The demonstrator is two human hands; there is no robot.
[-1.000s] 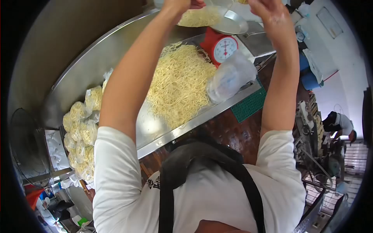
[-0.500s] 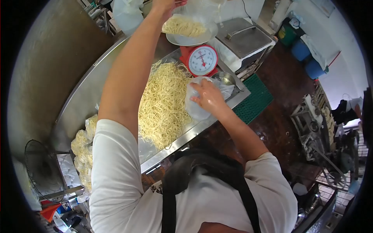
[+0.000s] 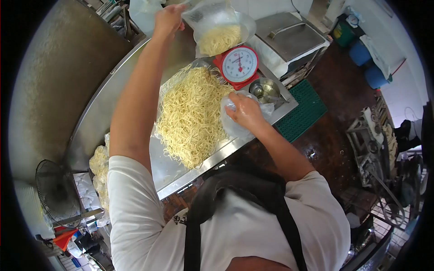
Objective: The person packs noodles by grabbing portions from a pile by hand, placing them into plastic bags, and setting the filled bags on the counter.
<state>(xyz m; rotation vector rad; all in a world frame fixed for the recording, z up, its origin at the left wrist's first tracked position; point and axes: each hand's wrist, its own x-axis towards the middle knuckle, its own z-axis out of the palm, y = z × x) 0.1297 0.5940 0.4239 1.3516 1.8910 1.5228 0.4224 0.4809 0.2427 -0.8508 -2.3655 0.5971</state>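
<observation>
My left hand [image 3: 169, 20], at the top of the view, is closed on the upper edge of a clear plastic bag [image 3: 210, 16]. Pale yellow noodles [image 3: 221, 39] lie in the bottom of that bag, which leans to the left over the metal pan [image 3: 247, 27] of a red dial scale [image 3: 239, 65]. On a stack of clear plastic bags [image 3: 231, 124] at the front edge of the table, my right hand [image 3: 246, 110] has its fingers curled, pinching at the plastic. A big heap of loose noodles [image 3: 194, 117] spreads between my arms.
The steel table [image 3: 169, 176] has a raised rim. A metal bowl [image 3: 266, 88] sits beside the scale, and a lidded steel box [image 3: 289, 38] stands behind it. Bagged noodles [image 3: 100, 167] and a fan [image 3: 58, 192] are on the left; a green mat [image 3: 303, 110] is at the right.
My left hand has moved left and down, pulling the noodle bag's top with it, so the bag now tilts leftward on the pan. My right hand stays on the bag stack, fingers closer together.
</observation>
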